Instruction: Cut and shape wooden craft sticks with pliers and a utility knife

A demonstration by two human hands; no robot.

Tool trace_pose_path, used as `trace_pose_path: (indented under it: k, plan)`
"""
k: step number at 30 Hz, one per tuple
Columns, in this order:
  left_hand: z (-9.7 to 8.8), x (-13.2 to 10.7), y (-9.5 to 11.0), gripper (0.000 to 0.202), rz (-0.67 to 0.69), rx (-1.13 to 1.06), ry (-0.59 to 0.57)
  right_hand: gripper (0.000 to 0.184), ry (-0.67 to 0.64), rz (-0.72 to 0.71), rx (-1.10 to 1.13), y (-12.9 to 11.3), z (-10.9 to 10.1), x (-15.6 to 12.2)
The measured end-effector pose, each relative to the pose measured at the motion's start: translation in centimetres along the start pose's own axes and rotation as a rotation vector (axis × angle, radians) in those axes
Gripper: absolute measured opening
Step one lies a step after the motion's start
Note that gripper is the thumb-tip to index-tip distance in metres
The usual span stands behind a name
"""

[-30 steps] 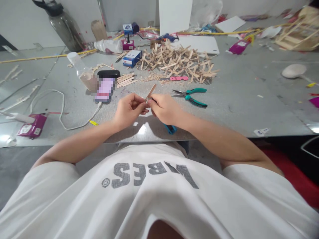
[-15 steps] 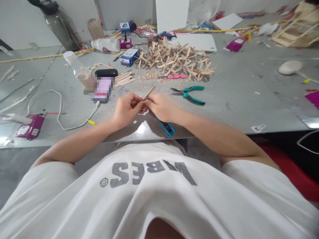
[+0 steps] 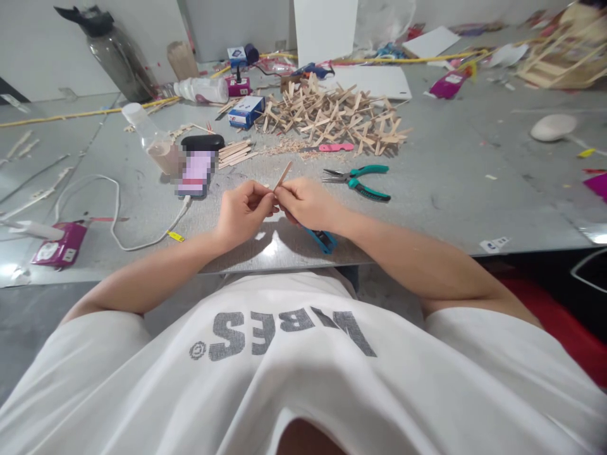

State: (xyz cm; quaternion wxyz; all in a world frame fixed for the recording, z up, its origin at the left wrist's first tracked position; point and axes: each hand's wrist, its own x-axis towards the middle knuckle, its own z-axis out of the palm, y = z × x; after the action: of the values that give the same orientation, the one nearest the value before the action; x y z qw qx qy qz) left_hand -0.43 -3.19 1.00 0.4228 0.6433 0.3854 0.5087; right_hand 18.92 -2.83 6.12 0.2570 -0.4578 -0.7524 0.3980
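Close together over the table's front part, my two hands meet at a thin wooden stick [image 3: 283, 175] that points up and away. My left hand [image 3: 245, 210] is closed, pinching the stick's lower end between thumb and fingers. In my closed right hand [image 3: 307, 203] is a blue utility knife [image 3: 324, 241], its rear end sticking out below the palm. The knife's blade is hidden by the fingers. Right of the hands lie needle-nose pliers [image 3: 358, 179] with teal handles, jaws apart. Several flat wooden sticks [image 3: 236, 153] lie beyond my left hand.
A heap of crossed wooden sticks [image 3: 336, 117] spreads behind wood shavings [image 3: 279, 146] and a pink-handled blade [image 3: 336, 148]. On the left are a phone [image 3: 196, 170] on a white cable, a clear bottle [image 3: 156, 142] and a purple box [image 3: 61, 245]. A white mouse [image 3: 552, 127] lies right.
My right hand has turned slightly, so less of the utility knife shows and its rear end sits higher. The wooden stick has tilted more upright. Both hands stay together in nearly the same place.
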Motion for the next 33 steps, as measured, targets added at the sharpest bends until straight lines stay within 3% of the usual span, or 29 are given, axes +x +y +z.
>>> trace_pose_path:
  k: [13,26,33]
  plan:
    - [0.4,-0.1,1.4,0.03,-0.105,-0.077,-0.022,0.046,0.13,-0.067,-0.157,0.1,0.1,-0.3]
    - [-0.2,0.9,1.8,0.028,-0.153,-0.172,0.048,0.049,0.103,-0.12,-0.056,0.3,-0.7,-0.6]
    - [0.1,0.5,1.7,0.026,-0.124,-0.122,0.048,0.04,0.073,-0.125,-0.11,0.5,-0.5,-0.5]
